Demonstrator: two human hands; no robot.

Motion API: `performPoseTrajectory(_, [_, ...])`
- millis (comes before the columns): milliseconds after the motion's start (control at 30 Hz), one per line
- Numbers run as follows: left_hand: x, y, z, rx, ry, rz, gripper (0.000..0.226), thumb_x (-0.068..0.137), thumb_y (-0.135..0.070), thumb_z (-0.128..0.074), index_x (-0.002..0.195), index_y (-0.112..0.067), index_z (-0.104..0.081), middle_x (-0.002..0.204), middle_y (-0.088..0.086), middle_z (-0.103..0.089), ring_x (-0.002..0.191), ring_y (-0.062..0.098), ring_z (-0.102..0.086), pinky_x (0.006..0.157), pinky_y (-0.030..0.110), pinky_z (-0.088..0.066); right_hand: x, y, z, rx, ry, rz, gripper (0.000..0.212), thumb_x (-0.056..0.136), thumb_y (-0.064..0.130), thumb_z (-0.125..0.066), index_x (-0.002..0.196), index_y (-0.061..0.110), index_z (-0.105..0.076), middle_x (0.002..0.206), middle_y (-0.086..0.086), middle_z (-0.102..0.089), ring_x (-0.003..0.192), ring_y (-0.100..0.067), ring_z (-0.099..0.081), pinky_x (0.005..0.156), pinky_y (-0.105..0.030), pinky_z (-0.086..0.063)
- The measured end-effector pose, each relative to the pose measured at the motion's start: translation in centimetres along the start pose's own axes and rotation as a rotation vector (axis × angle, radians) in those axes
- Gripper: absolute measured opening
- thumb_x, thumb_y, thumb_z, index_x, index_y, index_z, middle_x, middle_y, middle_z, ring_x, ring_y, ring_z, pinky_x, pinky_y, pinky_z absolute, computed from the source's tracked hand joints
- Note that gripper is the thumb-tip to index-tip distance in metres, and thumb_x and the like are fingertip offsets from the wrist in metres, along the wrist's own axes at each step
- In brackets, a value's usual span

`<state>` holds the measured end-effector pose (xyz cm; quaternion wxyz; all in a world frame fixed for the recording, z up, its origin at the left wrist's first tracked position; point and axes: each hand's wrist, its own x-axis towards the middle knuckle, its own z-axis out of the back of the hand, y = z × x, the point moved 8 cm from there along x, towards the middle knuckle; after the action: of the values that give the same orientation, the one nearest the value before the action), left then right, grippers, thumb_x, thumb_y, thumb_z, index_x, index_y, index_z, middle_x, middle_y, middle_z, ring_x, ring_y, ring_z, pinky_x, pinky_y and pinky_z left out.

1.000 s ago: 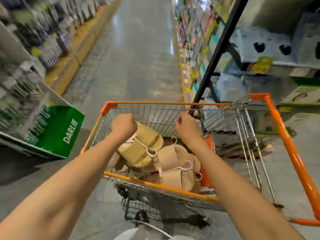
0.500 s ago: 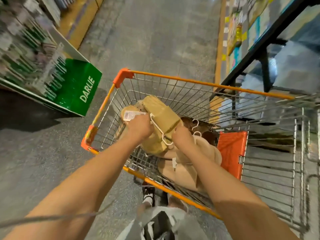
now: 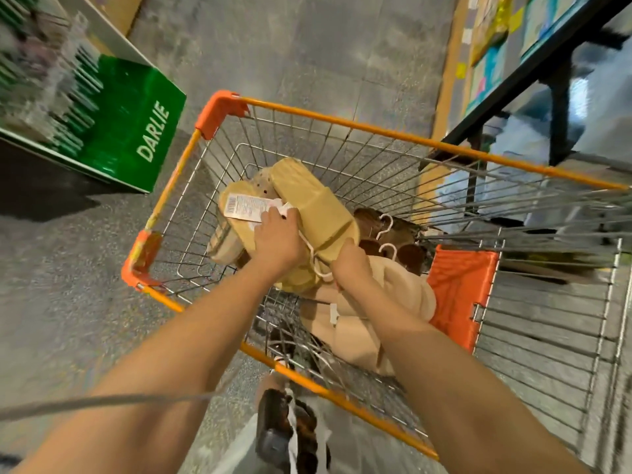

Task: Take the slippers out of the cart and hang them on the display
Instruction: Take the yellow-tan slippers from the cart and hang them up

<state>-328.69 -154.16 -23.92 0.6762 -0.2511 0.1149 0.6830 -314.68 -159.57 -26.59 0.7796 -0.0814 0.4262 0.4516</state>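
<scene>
- Cart [image 3: 342, 123] is sitting in the aisle, pinkish slippers [image 3: 359, 316] still lying inside.
- Tan slippers [image 3: 318, 206] are coming up off the pile now, half a second ago they were lower.
- Left hand [image 3: 277, 241] fingers are gripping the hanger end; right hand [image 3: 350, 265] is pinching the sole.

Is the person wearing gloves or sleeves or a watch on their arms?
No. Both forearms are bare right up to the picture's edge, with no sleeves showing. The left hand and the right hand have no gloves, and no watch or bracelet shows on either wrist. Any rings are hidden.
</scene>
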Motion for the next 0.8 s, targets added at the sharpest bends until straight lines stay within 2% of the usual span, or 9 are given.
performPoseTrajectory(67, [0.0, -0.2, -0.8, -0.055, 0.050, 0.005, 0.063, 0.083, -0.025, -0.059, 0.138, -0.016, -0.030, 0.125, 0.018, -0.038, 0.115, 0.038, -0.040, 0.092, 0.047, -0.040, 0.0, -0.1, -0.4, -0.093, -0.013, 0.025, 0.043, 0.091, 0.010, -0.043, 0.133, 0.008, -0.035, 0.115, -0.015, -0.059, 0.103, -0.035, -0.058, 0.066, -0.034, -0.042])
performPoseTrajectory(267, [-0.3, -0.6, -1.7, -0.104, 0.157, 0.013, 0.091, 0.078, -0.025, -0.067, 0.148, -0.020, -0.008, 0.131, 0.020, -0.033, 0.109, 0.041, -0.050, 0.091, 0.047, -0.045, -0.4, -0.3, -1.2, -0.202, -0.055, -0.006, 0.024, 0.090, 0.004, -0.043, 0.108, 0.007, -0.058, 0.110, -0.012, -0.064, 0.100, -0.031, -0.061, 0.069, -0.034, -0.043])
performPoseTrajectory(367, [-0.5, 0.0, -1.7, -0.105, 0.164, 0.040, 0.084, 0.081, -0.018, -0.066, 0.146, -0.016, -0.013, 0.131, 0.021, -0.033, 0.106, 0.042, -0.051, 0.086, 0.046, -0.046, -0.5, -0.3, -0.9, -0.212, -0.069, -0.025, 0.024, 0.089, 0.004, -0.045, 0.107, 0.008, -0.060, 0.110, -0.011, -0.065, 0.100, -0.030, -0.061, 0.069, -0.033, -0.043])
performPoseTrajectory(467, [-0.4, 0.8, -1.4, -0.060, 0.148, 0.034, 0.062, 0.090, -0.009, -0.048, 0.144, -0.013, -0.018, 0.125, 0.021, -0.044, 0.105, 0.040, -0.054, 0.083, 0.045, -0.047, -0.7, -0.3, -0.6, -0.151, -0.075, -0.005, 0.021, 0.091, 0.012, -0.045, 0.110, 0.008, -0.055, 0.111, -0.011, -0.063, 0.101, -0.031, -0.060, 0.070, -0.034, -0.044])
performPoseTrajectory(533, [-0.5, 1.1, -1.1, -0.027, 0.151, 0.011, 0.060, 0.092, -0.007, -0.039, 0.147, -0.012, -0.014, 0.122, 0.022, -0.052, 0.105, 0.038, -0.056, 0.082, 0.044, -0.049, -1.2, 0.1, -0.4, -0.050, -0.043, 0.065, 0.015, 0.089, 0.016, -0.047, 0.102, 0.009, -0.052, 0.106, -0.014, -0.061, 0.097, -0.034, -0.059, 0.070, -0.036, -0.046])
performPoseTrajectory(600, [-0.7, 1.5, -0.7, -0.012, 0.135, -0.003, 0.061, 0.093, -0.008, -0.039, 0.147, -0.012, -0.013, 0.125, 0.023, -0.051, 0.108, 0.038, -0.055, 0.083, 0.044, -0.049, -2.1, 0.6, 0.3, 0.129, -0.005, 0.151, 0.002, 0.088, 0.014, -0.046, 0.088, 0.012, -0.044, 0.092, -0.012, -0.058, 0.080, -0.034, -0.064, 0.063, -0.040, -0.053])
performPoseTrajectory(667, [-1.1, 1.9, -0.3, -0.016, 0.139, 0.005, 0.063, 0.092, -0.011, -0.043, 0.147, -0.013, -0.011, 0.128, 0.023, -0.049, 0.111, 0.039, -0.053, 0.087, 0.045, -0.049, -3.3, 1.2, 1.7, 0.264, -0.013, 0.221, 0.010, 0.093, 0.012, -0.042, 0.084, 0.012, -0.039, 0.082, -0.007, -0.053, 0.060, -0.028, -0.064, 0.047, -0.035, -0.050])
performPoseTrajectory(700, [-1.4, 2.1, -0.1, -0.023, 0.160, 0.021, 0.067, 0.091, -0.013, -0.046, 0.147, -0.012, -0.009, 0.129, 0.023, -0.048, 0.113, 0.039, -0.052, 0.089, 0.046, -0.048, -4.1, 1.7, 2.6, 0.295, -0.029, 0.254, 0.010, 0.095, 0.013, -0.040, 0.085, 0.012, -0.039, 0.082, -0.007, -0.052, 0.059, -0.028, -0.064, 0.044, -0.032, -0.047])
performPoseTrajectory(800, [-2.6, 2.1, 1.1, -0.162, 0.202, 0.063, 0.075, 0.089, -0.023, -0.055, 0.147, -0.007, -0.010, 0.133, 0.023, -0.046, 0.118, 0.038, -0.050, 0.093, 0.044, -0.043, -6.4, 4.5, 5.7, 0.250, -0.147, 0.412, 0.008, 0.097, 0.018, -0.040, 0.093, 0.013, -0.044, 0.087, -0.013, -0.060, 0.074, -0.036, -0.066, 0.062, -0.043, -0.054])
